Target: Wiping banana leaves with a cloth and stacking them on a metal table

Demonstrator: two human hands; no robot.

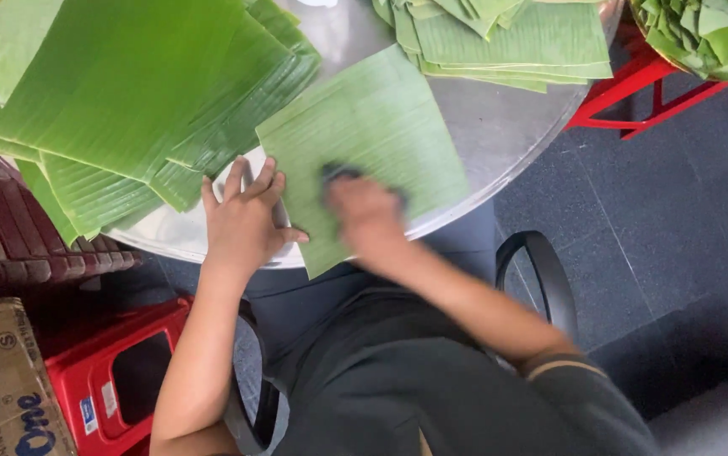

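Nearest the camera, the person is sitting at the edge of a round metal counter (499,127), dark clothing filling the lower frame. The left hand (244,221) is lying flat, fingers spread, pinning the near left corner of a single square-cut banana leaf (364,143) against the counter; it is pressing down, not gripping anything. The right hand (365,211) is blurring with motion over the near middle of the same leaf, its grip closing on a small dark cloth (338,173) that looks to be rubbing the leaf's surface.

That one leaf is lying alone, partly hanging over the counter's near rim, so it seems to be the piece being wiped now.

Farther left, a thick stack of large leaves (136,93) is fanning across the counter. At the far side, a neater pile of cut leaves (507,42) is sitting, and beyond the far right edge more folded leaves (701,34) are heaped in a basket. Which pile is finished I cannot tell, but judging by the stacks' size, much work appears to remain.
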